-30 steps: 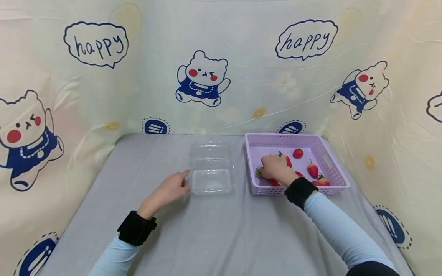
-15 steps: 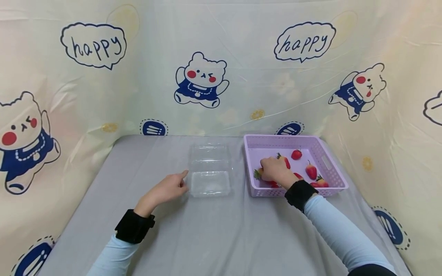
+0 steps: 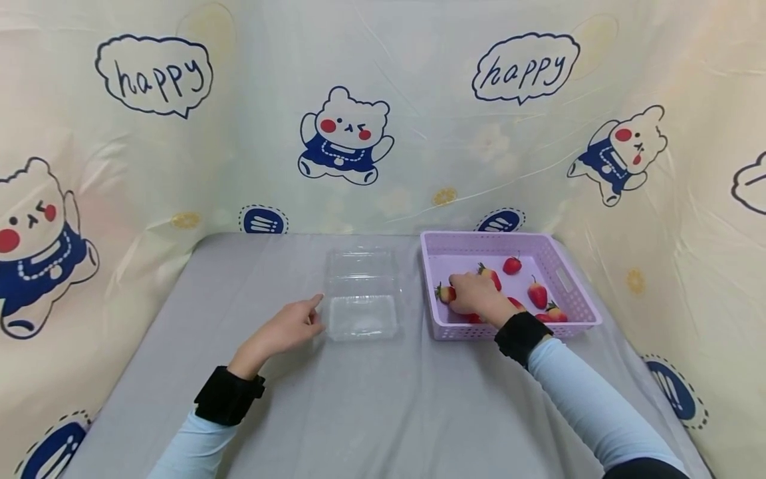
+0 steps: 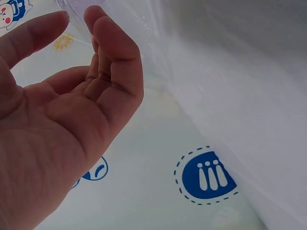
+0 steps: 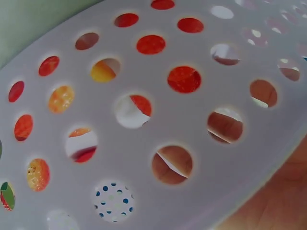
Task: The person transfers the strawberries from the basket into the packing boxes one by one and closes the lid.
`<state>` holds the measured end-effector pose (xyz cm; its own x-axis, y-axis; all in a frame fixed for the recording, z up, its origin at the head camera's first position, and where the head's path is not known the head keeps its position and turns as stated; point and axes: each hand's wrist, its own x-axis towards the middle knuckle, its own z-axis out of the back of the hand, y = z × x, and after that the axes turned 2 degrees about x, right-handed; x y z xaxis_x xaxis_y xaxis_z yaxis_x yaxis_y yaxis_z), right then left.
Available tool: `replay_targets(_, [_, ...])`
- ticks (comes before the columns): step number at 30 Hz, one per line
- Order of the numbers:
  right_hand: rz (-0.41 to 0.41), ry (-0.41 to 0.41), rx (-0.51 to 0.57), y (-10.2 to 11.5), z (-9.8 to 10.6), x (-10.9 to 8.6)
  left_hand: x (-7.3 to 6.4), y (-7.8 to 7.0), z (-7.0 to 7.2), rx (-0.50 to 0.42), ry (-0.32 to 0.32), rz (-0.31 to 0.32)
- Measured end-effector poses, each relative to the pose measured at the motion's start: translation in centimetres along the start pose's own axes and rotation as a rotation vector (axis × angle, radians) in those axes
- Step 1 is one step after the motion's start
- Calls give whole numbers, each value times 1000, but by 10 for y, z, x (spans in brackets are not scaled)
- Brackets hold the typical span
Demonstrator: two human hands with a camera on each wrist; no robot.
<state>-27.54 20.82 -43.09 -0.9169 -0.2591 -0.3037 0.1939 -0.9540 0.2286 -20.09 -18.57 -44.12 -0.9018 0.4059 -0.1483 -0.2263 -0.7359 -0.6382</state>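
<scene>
Strawberries (image 3: 537,293), red, tapered, likely fragile, are best pinched mid-body; the right hand's (image 3: 477,295) hold cannot be told, the left hand's (image 3: 287,328) fingers partly curled.

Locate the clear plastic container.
In the head view, the clear plastic container sits near centre on the grey cloth, between the left hand on its left and the purple perforated basket on its right.
</scene>
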Motion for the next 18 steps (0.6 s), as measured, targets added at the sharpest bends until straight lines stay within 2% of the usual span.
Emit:
replay_targets(4, [12,-7,-6,1,1,1,0,0,0,-3,-1,10])
replay_targets(13, [-22,5,59,2,-4,6,-2,0,-2,-15,-9,4])
replay_targets(18, [1,-12,81,6,-4,5,0,2,-1,-12,-12,21])
